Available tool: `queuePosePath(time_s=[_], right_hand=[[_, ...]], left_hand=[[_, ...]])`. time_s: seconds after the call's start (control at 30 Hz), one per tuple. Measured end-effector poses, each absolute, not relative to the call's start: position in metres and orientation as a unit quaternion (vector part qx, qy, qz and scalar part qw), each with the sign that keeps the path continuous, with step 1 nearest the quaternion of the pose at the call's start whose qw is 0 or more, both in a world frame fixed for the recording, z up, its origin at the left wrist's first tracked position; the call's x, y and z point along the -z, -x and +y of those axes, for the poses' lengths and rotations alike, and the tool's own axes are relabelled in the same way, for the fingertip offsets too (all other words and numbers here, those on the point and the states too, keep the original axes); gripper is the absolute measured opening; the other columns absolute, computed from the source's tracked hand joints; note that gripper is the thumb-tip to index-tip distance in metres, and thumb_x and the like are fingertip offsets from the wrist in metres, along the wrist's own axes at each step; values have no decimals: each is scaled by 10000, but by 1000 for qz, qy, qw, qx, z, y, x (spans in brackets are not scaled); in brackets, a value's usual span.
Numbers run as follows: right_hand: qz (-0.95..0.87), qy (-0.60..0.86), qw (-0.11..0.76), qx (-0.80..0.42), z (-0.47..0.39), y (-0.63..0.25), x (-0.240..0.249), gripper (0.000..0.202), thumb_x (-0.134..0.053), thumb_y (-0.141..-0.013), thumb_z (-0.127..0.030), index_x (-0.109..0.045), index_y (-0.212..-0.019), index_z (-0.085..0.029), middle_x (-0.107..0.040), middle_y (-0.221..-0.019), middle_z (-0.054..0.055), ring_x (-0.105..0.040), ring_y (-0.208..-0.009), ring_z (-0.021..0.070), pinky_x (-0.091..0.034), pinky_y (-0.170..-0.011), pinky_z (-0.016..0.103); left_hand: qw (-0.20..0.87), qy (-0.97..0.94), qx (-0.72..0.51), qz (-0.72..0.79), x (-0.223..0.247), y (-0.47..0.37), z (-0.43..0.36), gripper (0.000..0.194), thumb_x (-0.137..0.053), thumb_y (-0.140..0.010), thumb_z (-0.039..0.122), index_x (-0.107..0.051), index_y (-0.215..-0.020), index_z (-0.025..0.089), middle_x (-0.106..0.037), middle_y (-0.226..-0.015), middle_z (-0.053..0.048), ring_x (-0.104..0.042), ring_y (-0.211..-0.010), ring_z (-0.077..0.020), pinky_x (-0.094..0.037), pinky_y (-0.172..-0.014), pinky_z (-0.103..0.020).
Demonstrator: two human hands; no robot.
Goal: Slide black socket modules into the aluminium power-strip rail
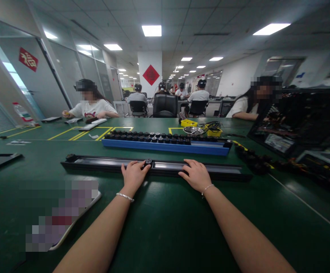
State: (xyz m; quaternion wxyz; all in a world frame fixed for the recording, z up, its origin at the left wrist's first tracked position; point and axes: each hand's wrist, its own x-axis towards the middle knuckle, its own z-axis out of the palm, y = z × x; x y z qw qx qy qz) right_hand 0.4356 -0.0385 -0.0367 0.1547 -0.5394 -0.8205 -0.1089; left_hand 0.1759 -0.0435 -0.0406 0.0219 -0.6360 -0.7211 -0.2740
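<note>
Black rail (166,165) on the bench (159,231).
Our left hand (133,175) touches a block (148,162), grip unclear; our right hand (197,176), fingers spread, is at the rail.

Bright ceiling panels (151,30) light a dim view, stretched at edges.

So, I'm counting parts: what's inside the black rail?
Along the black rail: a shiny strip, a dark lump at the left end, a black piece by the left hand. What that and the right hand cover is hidden.
</note>
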Motion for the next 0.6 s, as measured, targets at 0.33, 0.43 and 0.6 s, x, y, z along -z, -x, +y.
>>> queuePosePath(time_s=[0.33,0.43,0.6], right_hand=[[-820,541,152,113,-39,-435,37,385,-372,-871,-514,-655,-915,-256,-504,-1290,56,-416,-1170,232,-324,-925,392],[-820,541,150,111,-38,-435,37,397,-362,-873,-520,-656,-908,-256,-504,-1292,53,-415,-1171,229,-322,-928,390],[-820,541,150,112,-38,-435,37,400,-359,-873,-523,-653,-905,-253,-505,-1291,51,-417,-1170,230,-325,-927,388]], left_hand=[[25,638,254,-726,43,-176,-42,376,-441,-817,535,-648,-1054,328,-668,-1099,-30,-463,-1155,-261,-112,-1041,-583],[27,641,249,-726,43,-178,-42,384,-445,-813,537,-646,-1062,324,-666,-1104,-38,-455,-1165,-267,-125,-1036,-585],[29,651,251,-715,42,-181,-44,386,-450,-815,528,-643,-1068,311,-666,-1102,-48,-457,-1159,-270,-132,-1028,-599]])
